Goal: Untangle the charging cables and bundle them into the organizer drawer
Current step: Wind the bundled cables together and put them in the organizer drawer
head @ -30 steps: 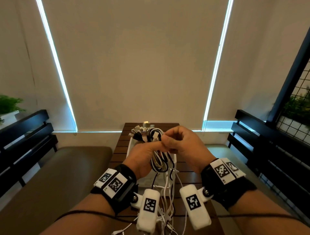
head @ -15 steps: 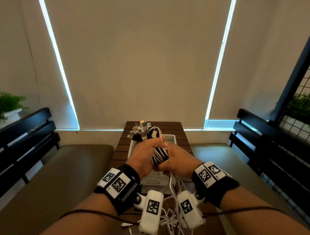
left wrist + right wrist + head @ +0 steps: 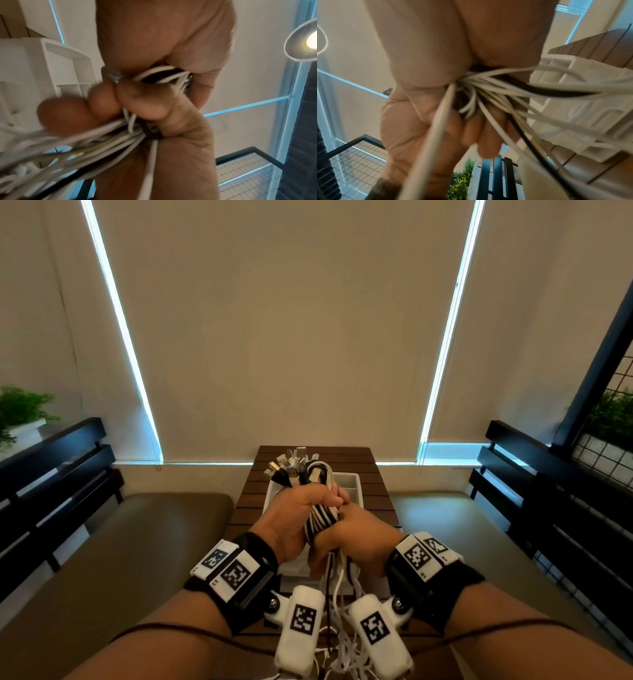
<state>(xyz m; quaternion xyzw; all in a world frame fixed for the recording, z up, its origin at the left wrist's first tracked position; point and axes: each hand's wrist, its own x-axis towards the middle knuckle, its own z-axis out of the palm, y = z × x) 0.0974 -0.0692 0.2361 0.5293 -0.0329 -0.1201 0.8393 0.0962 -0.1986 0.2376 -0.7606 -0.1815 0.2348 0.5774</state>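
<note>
Cables, black and white, are gathered in one bundle held above the white organizer drawer, which sits on the slatted wooden desk. Left hand is clenched around the upper part of the bundle, thumb across the front; the plugs fan out above that fist. Right hand grasps the bundle just below, touching the left hand, fingers curled round the strands. Loose ends hang down between the two wrists toward the near edge of the desk. Both wrist views are blurred, yet each shows strands emerging from a closed fist, with the drawer close behind.
</note>
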